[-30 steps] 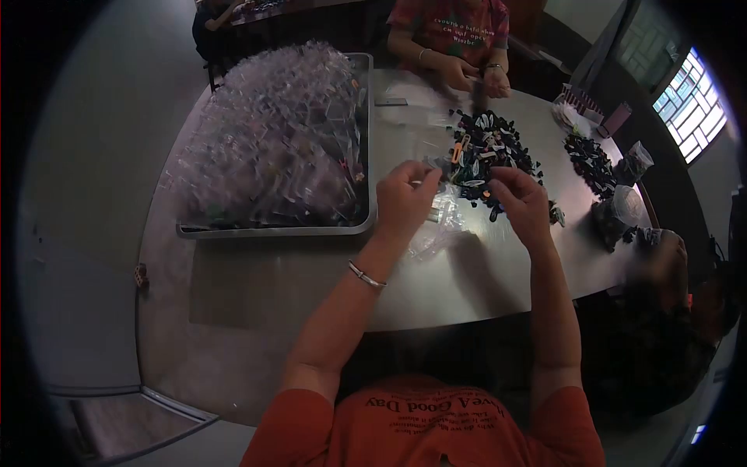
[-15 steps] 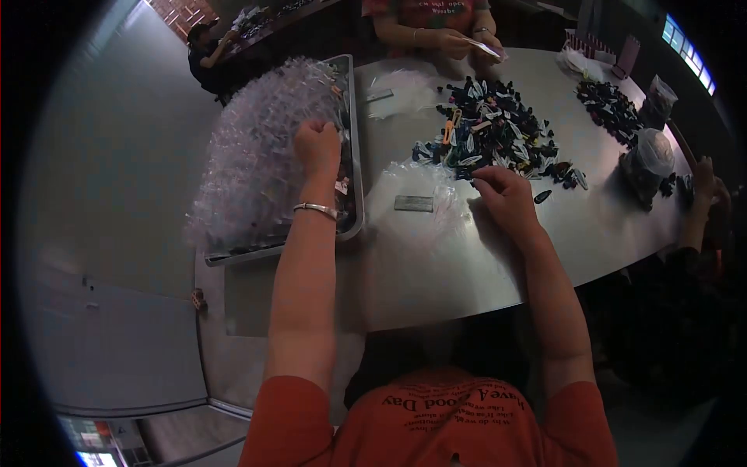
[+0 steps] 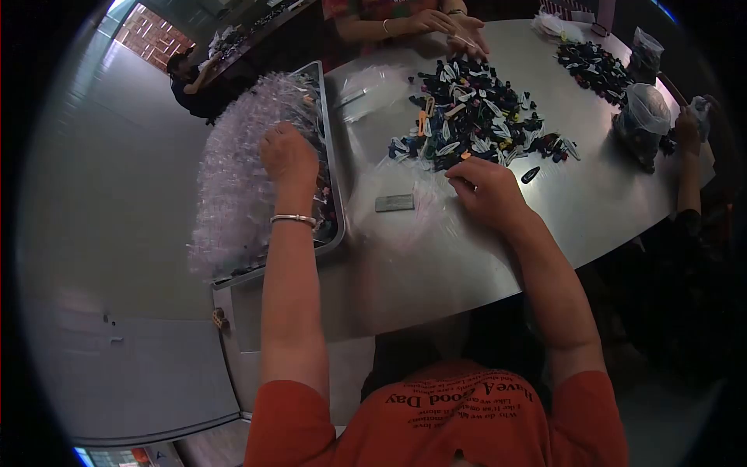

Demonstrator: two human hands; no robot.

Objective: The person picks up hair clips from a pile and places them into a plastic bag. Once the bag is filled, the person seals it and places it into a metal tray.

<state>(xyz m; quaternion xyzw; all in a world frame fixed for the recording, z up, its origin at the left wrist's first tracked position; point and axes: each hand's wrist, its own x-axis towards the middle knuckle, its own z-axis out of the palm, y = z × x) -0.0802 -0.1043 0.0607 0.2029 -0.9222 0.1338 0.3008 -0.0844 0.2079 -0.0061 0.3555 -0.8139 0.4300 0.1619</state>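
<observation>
My left hand is over the heap of clear plastic packets in the grey tray, its fingers curled; anything between them is hidden. At the near edge of the pile of hair clips, my right hand has its thumb and fingertips pressed together. What they hold, if anything, is too small to make out. Between the hands, a grey metal block rests on thin clear bags. A single dark clip lies right of my right hand.
Across the table a person's hands are beside the clips. Another metal block lies on bags. At the right are a second dark pile, a filled bag and another person's hand.
The view has shifted. My left hand has moved a little left over the packets. My right hand stays by the clips. The hands across the table have moved apart, one palm now showing.
</observation>
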